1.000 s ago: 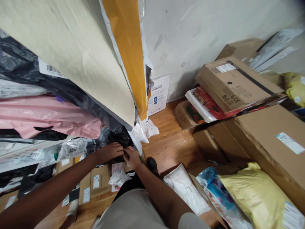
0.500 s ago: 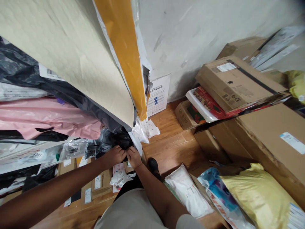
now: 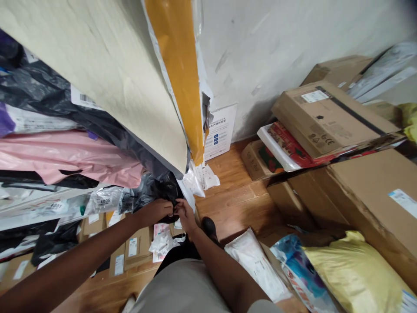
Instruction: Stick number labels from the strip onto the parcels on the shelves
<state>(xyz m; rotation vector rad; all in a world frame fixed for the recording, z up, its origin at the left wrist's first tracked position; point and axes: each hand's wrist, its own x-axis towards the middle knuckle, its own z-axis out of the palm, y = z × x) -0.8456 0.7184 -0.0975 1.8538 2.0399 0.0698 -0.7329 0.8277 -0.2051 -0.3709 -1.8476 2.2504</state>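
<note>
My left hand (image 3: 157, 210) and my right hand (image 3: 185, 214) meet low down at a crumpled black plastic parcel (image 3: 159, 191) on a shelf edge. Both hands have their fingers curled onto the black plastic, pinching it between them. Above it lie a pink bag (image 3: 65, 156), more black bags (image 3: 48, 93) and a big cream padded mailer (image 3: 107, 69) with an orange one (image 3: 177, 65) beside it. Clear bags with number labels (image 3: 104, 201) sit just left of my left hand.
Small cardboard boxes (image 3: 137, 248) and white packets (image 3: 163, 241) stand under the shelf. A white sign (image 3: 220, 130) leans on the wall. Large cartons (image 3: 329, 117) are stacked at the right, with a yellow bag (image 3: 355, 269) and white parcel (image 3: 254, 261) on the wooden floor (image 3: 234, 195).
My hands have stayed on the black parcel, with the fingers drawing closer together on it. The view has shifted slightly right and up.
</note>
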